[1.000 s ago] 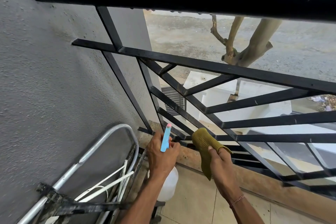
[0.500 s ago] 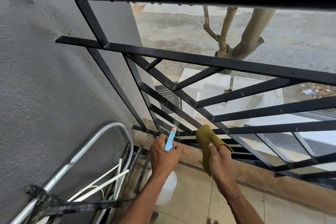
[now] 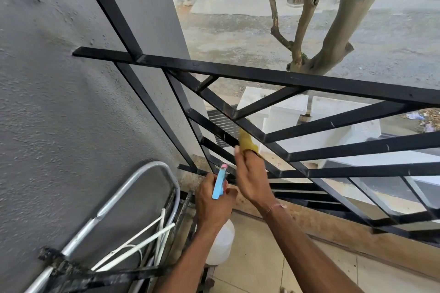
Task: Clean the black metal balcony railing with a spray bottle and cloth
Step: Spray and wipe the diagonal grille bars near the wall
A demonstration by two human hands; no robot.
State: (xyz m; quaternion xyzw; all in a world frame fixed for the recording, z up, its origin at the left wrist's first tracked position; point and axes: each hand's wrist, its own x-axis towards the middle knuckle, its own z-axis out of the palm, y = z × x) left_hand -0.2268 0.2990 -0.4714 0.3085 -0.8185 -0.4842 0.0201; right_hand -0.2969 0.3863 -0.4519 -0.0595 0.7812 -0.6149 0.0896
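Observation:
The black metal railing (image 3: 273, 76) fills the view, with a thick top rail and slanted flat bars fanning out below. My left hand (image 3: 212, 202) grips a spray bottle (image 3: 220, 242) with a white body and a blue trigger head tipped pink, held low near the railing's foot. My right hand (image 3: 252, 173) presses a yellow-green cloth (image 3: 247, 141) against a slanted bar in the lower left of the railing. Part of the cloth is hidden behind the bar and my fingers.
A rough grey wall (image 3: 59, 126) stands close on the left. A folded metal frame (image 3: 114, 216) of silver tubes and dirty black bars leans against it at lower left. Beige floor tiles (image 3: 273, 257) lie below; a tree trunk (image 3: 333, 38) and street show beyond.
My right hand has lifted the cloth up and left, from the bottom bars onto a higher slanted bar. The left hand with the bottle has barely shifted. The view has moved closer to the railing.

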